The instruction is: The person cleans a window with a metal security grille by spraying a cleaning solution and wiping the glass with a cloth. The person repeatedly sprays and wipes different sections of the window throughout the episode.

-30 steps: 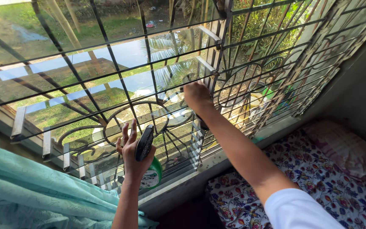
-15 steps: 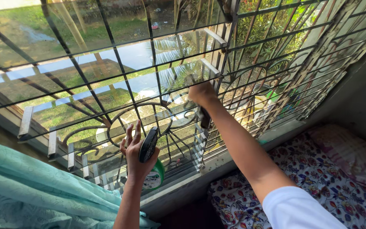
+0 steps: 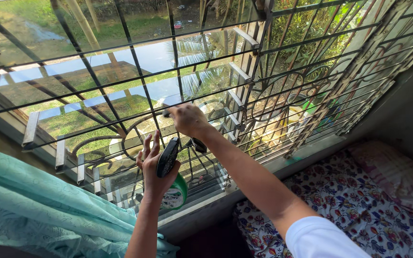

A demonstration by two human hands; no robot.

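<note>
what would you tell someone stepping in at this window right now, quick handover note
Left hand: grip closed on a green spray bottle with a dark trigger head, held up near the window grille.
Right hand: reaching through the grille bars, fingers closed on something small against the glass louvres; I cannot tell what.
Teal curtain hangs left, floral bedding lies below right.
Which panes are already cleaned cannot be judged from here.

I see a bed under the window, covered with a floral sheet, and a faded floral pillow lying on it at the right
</note>
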